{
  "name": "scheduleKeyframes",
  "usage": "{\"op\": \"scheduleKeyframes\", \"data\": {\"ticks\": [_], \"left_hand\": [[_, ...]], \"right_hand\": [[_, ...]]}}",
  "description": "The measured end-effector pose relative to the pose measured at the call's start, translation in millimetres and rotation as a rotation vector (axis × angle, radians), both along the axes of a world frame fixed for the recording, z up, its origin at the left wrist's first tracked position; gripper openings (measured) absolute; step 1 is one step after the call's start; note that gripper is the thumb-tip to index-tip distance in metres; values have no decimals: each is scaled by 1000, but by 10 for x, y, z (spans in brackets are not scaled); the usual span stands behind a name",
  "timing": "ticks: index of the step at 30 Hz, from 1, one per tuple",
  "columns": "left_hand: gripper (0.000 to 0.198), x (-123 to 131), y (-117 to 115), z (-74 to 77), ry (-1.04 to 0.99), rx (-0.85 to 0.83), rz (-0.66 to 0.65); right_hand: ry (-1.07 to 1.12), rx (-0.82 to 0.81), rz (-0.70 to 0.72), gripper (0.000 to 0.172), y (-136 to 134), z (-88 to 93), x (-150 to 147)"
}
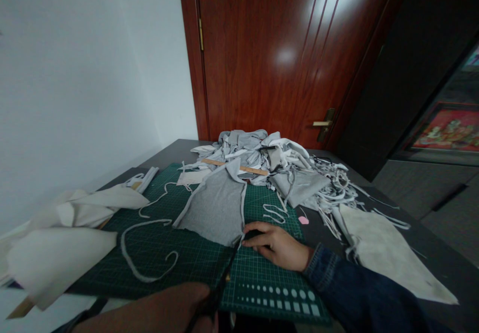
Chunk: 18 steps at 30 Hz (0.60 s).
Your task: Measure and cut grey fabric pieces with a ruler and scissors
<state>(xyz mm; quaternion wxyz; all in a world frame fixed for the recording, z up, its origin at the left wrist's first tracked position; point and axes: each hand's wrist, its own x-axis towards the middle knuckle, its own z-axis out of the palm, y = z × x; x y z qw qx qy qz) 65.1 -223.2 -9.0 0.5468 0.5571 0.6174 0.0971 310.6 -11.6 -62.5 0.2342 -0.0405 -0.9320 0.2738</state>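
The left hand (149,313) is closed around the dark scissors (219,288), blades at the edge of the light, limp grey jersey panel (213,208) on the green cutting mat (262,293), while the open right hand (277,245) lies flat by that edge, pinning the soft cloth where it best takes hold.

Across the far end of the dark tabletop (175,153), a heap of grey and white fabric scraps (258,158) partly covers a wooden ruler (235,166), beneath a reddish wooden door (262,48) with a brass lever handle (324,123). Cream fabric pieces (63,243) bunch at left; a flat cream piece (389,255) lies right, just beside a small pink tag (303,220). A framed picture (447,129) shows far right.
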Motion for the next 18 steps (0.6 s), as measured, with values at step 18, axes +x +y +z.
{"op": "scheduleKeyframes", "data": {"ticks": [18], "left_hand": [[18, 94, 187, -130, -57, -18, 4]], "right_hand": [[15, -74, -21, 45, 20, -61, 0]]}}
